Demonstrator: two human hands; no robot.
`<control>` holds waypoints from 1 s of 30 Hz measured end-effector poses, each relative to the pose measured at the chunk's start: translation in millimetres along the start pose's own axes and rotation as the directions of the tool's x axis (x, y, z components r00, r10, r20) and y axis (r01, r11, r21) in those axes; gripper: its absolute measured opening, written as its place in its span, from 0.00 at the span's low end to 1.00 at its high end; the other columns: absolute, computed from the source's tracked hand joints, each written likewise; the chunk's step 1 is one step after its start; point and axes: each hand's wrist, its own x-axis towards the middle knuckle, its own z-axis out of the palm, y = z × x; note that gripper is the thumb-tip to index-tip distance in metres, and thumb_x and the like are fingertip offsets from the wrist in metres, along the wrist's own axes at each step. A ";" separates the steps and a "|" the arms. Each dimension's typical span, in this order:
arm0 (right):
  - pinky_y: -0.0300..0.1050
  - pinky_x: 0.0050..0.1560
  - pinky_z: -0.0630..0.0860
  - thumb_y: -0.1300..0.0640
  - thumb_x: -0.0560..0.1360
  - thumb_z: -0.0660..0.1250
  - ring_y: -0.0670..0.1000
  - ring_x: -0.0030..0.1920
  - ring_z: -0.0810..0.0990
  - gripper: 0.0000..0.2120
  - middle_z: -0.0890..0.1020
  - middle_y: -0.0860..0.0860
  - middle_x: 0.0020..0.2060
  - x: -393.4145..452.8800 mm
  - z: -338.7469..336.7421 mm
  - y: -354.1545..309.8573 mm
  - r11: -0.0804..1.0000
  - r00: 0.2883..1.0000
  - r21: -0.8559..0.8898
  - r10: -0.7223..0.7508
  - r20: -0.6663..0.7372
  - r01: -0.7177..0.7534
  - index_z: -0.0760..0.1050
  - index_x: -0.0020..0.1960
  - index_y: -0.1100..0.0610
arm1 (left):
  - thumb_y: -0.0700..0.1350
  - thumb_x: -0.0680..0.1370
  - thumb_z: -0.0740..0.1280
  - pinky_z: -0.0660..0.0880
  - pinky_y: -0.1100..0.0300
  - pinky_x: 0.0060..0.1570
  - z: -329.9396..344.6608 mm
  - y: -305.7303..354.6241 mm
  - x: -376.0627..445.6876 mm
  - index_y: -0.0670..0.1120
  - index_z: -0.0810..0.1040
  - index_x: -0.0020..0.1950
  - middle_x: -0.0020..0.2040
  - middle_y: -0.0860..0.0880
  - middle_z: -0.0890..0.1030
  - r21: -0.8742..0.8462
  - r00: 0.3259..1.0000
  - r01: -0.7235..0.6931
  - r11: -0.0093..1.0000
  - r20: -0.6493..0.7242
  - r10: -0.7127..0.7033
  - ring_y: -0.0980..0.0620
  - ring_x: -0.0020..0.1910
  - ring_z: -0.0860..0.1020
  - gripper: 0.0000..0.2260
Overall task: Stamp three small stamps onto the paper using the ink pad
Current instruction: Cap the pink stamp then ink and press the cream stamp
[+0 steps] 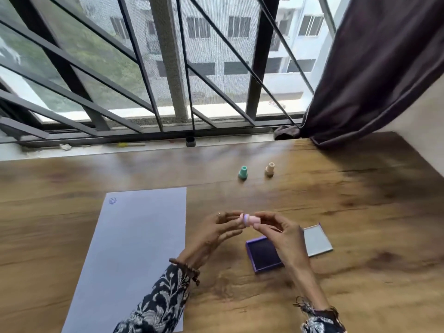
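Observation:
A small pink stamp (249, 220) lies sideways in the air above the wooden table (360, 224), held between both hands. My left hand (213, 233) pinches its left end and my right hand (286, 236) pinches its right end. Just below, the open purple ink pad (262, 254) shows its dark surface, partly hidden by my right hand. Its lid (317, 241) lies to the right. The white paper (134, 248) lies on the left, with one round blue print (112, 200) near its top left corner. A green stamp (243, 172) and a beige stamp (270, 169) stand further back.
A barred window with a sill (96, 147) runs along the table's far edge; a small dark cap (190, 141) and bits of litter sit on it. A dark curtain (372, 80) hangs at the right, reaching the table's back corner.

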 end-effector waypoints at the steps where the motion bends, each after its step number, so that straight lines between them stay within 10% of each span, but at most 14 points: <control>1: 0.39 0.49 0.79 0.63 0.66 0.74 0.44 0.46 0.84 0.11 0.87 0.47 0.41 1.1 -0.9 -0.3 1.000 1.000 -0.028 -0.012 0.003 0.012 0.82 0.47 0.51 | 0.42 0.70 0.70 0.79 0.66 0.46 0.3 0.2 1.2 0.44 0.80 0.51 0.45 0.50 0.86 0.006 1.000 -0.001 1.000 0.005 0.001 0.53 0.48 0.83 0.11; 16: 0.34 0.43 0.79 0.57 0.62 0.76 0.44 0.39 0.83 0.09 0.86 0.43 0.34 70.3 -39.2 6.1 0.998 0.997 -0.040 0.046 0.063 -0.043 0.83 0.36 0.43 | 0.40 0.71 0.71 0.79 0.65 0.48 29.0 -1.9 57.5 0.43 0.80 0.52 0.48 0.46 0.84 0.159 0.992 -0.110 0.981 -0.049 0.119 0.52 0.49 0.81 0.11; 21: 0.23 0.38 0.72 0.60 0.67 0.73 0.38 0.40 0.79 0.13 0.80 0.44 0.40 128.3 -74.7 14.3 0.951 0.982 -0.308 -0.066 -0.178 0.008 0.81 0.51 0.53 | 0.44 0.72 0.71 0.75 0.71 0.45 50.5 9.3 104.8 0.47 0.77 0.57 0.50 0.48 0.81 0.752 0.900 -0.201 0.628 -0.112 0.421 0.55 0.44 0.79 0.14; 26: 0.42 0.47 0.76 0.63 0.70 0.68 0.50 0.44 0.79 0.16 0.80 0.56 0.48 163.7 -86.8 20.8 0.871 0.949 -0.490 -0.181 -0.258 0.033 0.75 0.57 0.58 | 0.44 0.74 0.66 0.73 0.58 0.50 69.6 9.5 141.5 0.43 0.68 0.64 0.54 0.45 0.79 0.861 0.836 -0.114 0.496 -0.187 0.516 0.48 0.49 0.78 0.20; 30: 0.34 0.43 0.73 0.64 0.71 0.68 0.49 0.42 0.78 0.15 0.80 0.58 0.50 175.3 -85.6 28.0 0.869 0.950 -0.494 -0.177 -0.257 0.028 0.74 0.58 0.60 | 0.44 0.75 0.65 0.72 0.52 0.55 80.2 13.4 164.9 0.41 0.64 0.66 0.63 0.41 0.72 0.901 0.864 -0.064 0.429 -0.165 0.476 0.42 0.56 0.75 0.21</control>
